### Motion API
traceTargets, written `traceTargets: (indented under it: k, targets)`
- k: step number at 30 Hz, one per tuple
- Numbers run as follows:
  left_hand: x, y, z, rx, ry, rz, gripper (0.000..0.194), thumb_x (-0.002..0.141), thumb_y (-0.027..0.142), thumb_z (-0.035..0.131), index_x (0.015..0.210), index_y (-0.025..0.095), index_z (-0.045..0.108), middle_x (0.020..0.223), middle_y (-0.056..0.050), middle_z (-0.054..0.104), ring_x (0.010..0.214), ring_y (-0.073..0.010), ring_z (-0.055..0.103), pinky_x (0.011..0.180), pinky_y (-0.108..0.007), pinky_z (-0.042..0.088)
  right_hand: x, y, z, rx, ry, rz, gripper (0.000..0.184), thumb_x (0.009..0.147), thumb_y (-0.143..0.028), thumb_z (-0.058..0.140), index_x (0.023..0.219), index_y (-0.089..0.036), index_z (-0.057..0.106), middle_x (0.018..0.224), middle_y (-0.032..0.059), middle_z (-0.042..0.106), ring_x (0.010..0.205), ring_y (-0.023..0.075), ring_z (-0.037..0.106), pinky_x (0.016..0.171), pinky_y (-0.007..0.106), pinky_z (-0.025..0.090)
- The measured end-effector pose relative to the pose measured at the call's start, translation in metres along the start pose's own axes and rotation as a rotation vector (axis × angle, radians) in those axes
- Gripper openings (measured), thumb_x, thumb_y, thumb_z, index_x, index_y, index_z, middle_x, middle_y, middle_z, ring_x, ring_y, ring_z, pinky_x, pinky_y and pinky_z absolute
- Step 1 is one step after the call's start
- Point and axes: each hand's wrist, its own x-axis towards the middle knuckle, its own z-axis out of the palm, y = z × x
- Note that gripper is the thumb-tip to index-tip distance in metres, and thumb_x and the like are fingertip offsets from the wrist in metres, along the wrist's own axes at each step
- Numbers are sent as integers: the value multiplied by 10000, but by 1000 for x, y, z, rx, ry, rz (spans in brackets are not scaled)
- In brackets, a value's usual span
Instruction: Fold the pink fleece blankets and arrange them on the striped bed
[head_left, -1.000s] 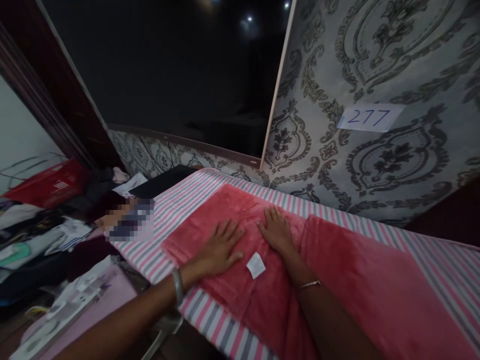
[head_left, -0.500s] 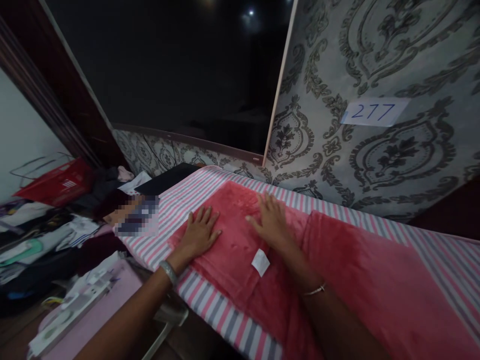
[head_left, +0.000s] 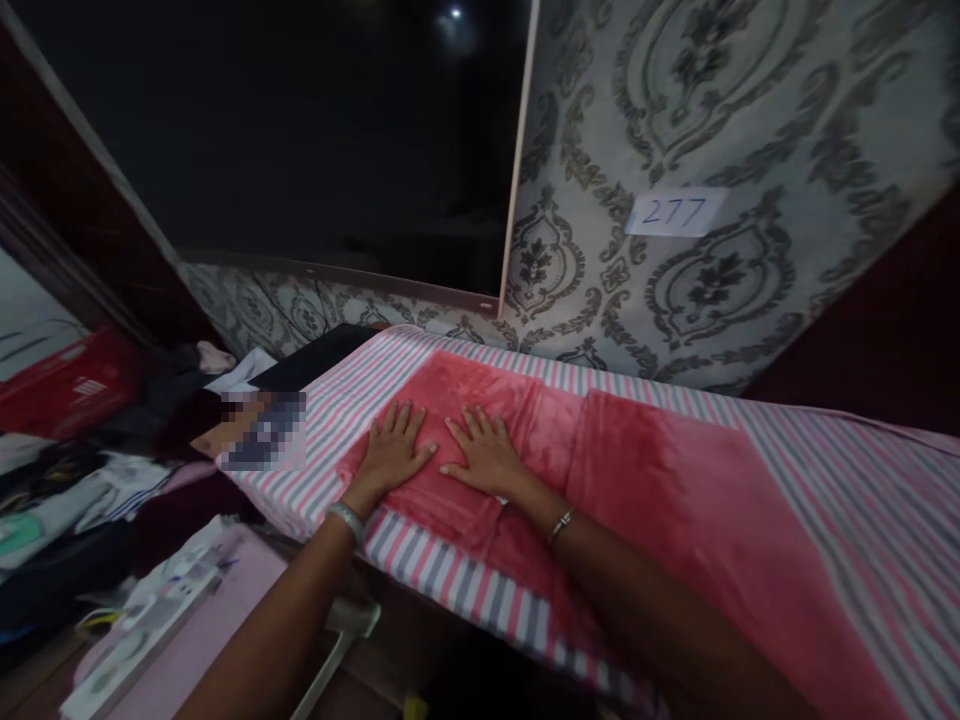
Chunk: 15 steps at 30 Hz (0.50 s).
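A red plush cloth [head_left: 630, 460], folded at its left part, lies across a table spread with a pink, grey and white striped cover [head_left: 349, 385]. Flat on the folded part rests my left hand [head_left: 394, 450], fingers spread. Close beside it, my right hand [head_left: 486, 455] also lies palm down on the plush, its fingers apart and its thumb toward the left thumb. Only a sliver of a white tag shows below the right wrist. Whether the cloth is a garment or a blanket I cannot tell.
A large black television [head_left: 300, 150] hangs on the patterned wall, with a paper marked 277 [head_left: 675, 212] to its right. At left are a red basket [head_left: 75, 385], heaped clothes [head_left: 127, 475] and a white power strip [head_left: 142, 635] on a pink surface.
My right hand has slid left and nearer to me over the red cloth, now covering most of the white tag. The left hand stays on the cloth. The view has shifted right.
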Motion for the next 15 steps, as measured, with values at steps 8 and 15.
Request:
traceTargets:
  k: [8, 15]
  targets:
    - [7, 1, -6, 10, -58, -11, 797, 967, 610, 400, 1622, 211, 181, 1701, -114, 98, 1568, -350, 40, 1213, -635, 178, -49, -2, -25, 46, -141, -4, 680, 1036, -574, 364, 1602, -202, 301, 1672, 103, 218, 1551, 262, 151, 1256, 486, 92]
    - [10, 7, -28, -43, -34, -62, 693, 966, 512, 409, 1559, 158, 363, 1651, -153, 288, 1538, -350, 217, 1191, -618, 274, -153, 72, -50, 27, 154, 204, 643, 1043, -471, 386, 1611, -192, 273, 1676, 118, 191, 1553, 280, 139, 1242, 519, 173]
